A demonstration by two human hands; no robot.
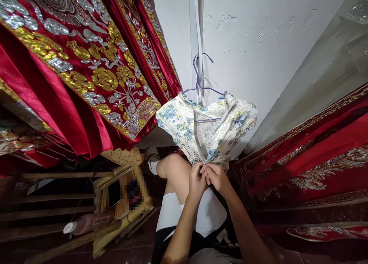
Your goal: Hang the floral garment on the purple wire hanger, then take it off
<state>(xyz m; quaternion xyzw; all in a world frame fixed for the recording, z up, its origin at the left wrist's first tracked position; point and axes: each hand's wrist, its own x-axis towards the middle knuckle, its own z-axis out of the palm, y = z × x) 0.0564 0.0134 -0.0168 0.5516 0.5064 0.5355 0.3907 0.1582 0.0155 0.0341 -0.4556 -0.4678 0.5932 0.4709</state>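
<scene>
Visibly creased white garment point(184, 124), blue florals; left fingers point(196, 169), right fingers point(212, 172) pinching front.

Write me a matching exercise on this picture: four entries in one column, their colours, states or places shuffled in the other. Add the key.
1. Garment
2. Hanger
3. Bottle
4. Left hand and right hand

A. White-capped
B. Close together at the garment's front
C. Flower-patterned
D. Purple

Pairs: 1-C, 2-D, 3-A, 4-B
</scene>
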